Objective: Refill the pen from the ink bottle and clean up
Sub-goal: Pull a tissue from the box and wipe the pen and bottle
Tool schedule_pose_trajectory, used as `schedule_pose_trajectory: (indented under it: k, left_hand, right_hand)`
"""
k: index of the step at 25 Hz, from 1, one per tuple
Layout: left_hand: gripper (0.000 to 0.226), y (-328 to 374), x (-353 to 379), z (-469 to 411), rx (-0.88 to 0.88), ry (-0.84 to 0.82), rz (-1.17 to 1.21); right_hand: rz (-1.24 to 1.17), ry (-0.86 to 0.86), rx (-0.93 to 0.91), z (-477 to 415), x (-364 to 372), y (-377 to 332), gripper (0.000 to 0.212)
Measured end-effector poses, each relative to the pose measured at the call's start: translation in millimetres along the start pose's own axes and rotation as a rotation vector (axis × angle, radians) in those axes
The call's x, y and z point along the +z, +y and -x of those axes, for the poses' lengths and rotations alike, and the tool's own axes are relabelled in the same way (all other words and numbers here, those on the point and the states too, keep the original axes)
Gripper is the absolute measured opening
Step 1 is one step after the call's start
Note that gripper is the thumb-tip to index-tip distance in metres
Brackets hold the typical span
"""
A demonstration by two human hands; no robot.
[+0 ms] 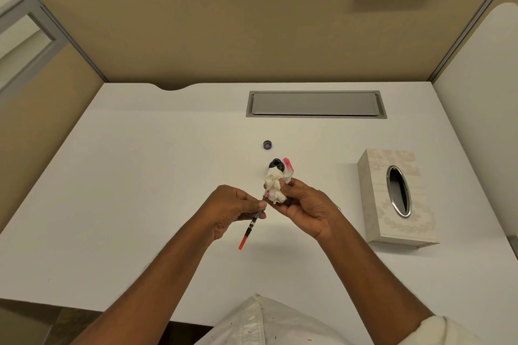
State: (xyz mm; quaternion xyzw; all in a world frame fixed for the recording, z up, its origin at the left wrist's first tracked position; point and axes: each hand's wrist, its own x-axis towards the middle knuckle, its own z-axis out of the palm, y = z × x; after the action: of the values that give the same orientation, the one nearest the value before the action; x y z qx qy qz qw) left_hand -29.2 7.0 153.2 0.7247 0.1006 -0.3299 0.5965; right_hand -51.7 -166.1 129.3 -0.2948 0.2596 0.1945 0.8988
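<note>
My left hand [234, 210] pinches a thin pen insert [250, 228] with dark ink inside and an orange-red end pointing down-left. My right hand [304, 206] holds a crumpled white tissue [275, 186] wrapped around the insert's upper tip, which is hidden. Just behind the tissue stands the open dark ink bottle [276, 164]. A pink pen part [289, 164] lies against the bottle's right side. The bottle's small cap [267, 144] lies on the white desk [145, 176] further back.
A pale patterned tissue box [398, 196] with an oval metal-rimmed opening stands to the right. A grey cable flap [315, 104] is set into the desk at the back. Beige partition walls enclose the desk on three sides.
</note>
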Motion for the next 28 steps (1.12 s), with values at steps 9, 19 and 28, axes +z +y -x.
schedule_pose_trajectory:
  k: [9, 19, 28]
  left_hand:
    - [0.015, 4, 7, 4, 0.061, 0.022, -0.026]
    - [0.014, 4, 15, 4, 0.169, 0.096, -0.095]
    - [0.009, -4, 21, 5, 0.189, 0.024, 0.259]
  right_hand:
    - [-0.150, -0.069, 0.061, 4, -9, -4, 0.023]
    - [-0.064, -0.030, 0.075, 4, -12, -3, 0.032]
    - [0.034, 0.121, -0.218, 1, 3, -5, 0.016]
